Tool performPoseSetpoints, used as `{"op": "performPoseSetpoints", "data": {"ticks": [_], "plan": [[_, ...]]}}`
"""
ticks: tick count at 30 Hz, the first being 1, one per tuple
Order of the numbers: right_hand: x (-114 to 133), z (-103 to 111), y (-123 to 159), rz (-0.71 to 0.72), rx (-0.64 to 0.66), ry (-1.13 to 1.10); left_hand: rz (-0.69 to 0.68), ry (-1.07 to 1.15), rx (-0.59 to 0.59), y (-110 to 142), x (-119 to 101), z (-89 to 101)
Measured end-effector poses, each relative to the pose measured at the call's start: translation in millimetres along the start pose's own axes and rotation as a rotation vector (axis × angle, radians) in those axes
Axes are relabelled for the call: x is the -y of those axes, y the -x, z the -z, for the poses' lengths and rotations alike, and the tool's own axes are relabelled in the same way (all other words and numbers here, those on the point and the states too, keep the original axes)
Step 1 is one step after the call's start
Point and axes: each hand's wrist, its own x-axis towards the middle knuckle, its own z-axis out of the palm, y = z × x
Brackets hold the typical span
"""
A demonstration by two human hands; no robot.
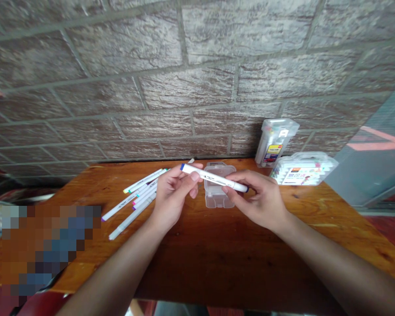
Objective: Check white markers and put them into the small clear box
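Note:
Both hands hold one white marker [213, 178] with dark blue ends, tilted down to the right above the table. My left hand [173, 193] pinches it near the upper left end between thumb and fingers. At the lower right end, the thumb and fingers of my right hand [260, 197] close round it. Behind and below the marker lies a clear plastic case [217, 199], partly covered by the marker and fingers. Left of my left hand, several white markers [128, 224] with coloured ends lie in a loose pile, some hidden behind that hand.
At the back right stands a tall clear marker box [271, 142] with a yellow label. Beside it is a wide clear case of markers [304, 170] with a handle. A brick-patterned wall [191, 87] rises behind the wooden table [197, 259]. A pixelated patch covers the table's left side.

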Motion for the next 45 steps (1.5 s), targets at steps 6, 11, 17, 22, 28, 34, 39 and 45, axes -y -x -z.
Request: {"op": "performPoseSetpoints", "data": {"ticks": [6, 11, 17, 22, 28, 34, 39, 45], "plan": [[0, 1, 0, 0.028, -0.036, 0.069, -0.023, -0.013, 0.017, 0, 4, 1.1], [-3, 2, -3, 0.112, -0.04, 0.097, -0.067, -0.088, 0.043, 3, 1, -1.9], [-9, 5, -6, 0.226, -0.041, 0.167, -0.29, -0.295, 0.133, 12, -6, -6.7], [-10, 5, -5, 0.241, -0.013, 0.169, -0.306, -0.356, 0.147, 15, -4, -5.8], [-9, 5, -4, 0.248, 0.014, 0.213, -0.368, -0.375, 0.085, 11, -6, -6.7], [-9, 5, -3, 0.277, 0.1, 0.249, -0.43, -0.443, 0.031, 11, -14, -8.8], [-6, 6, -4, 0.315, 0.084, 0.269, -0.557, -0.55, -0.006, 14, -16, -9.9], [-6, 5, -2, 0.386, 0.083, 0.241, -0.689, -0.571, 0.075, 20, -15, -14.9]]}}
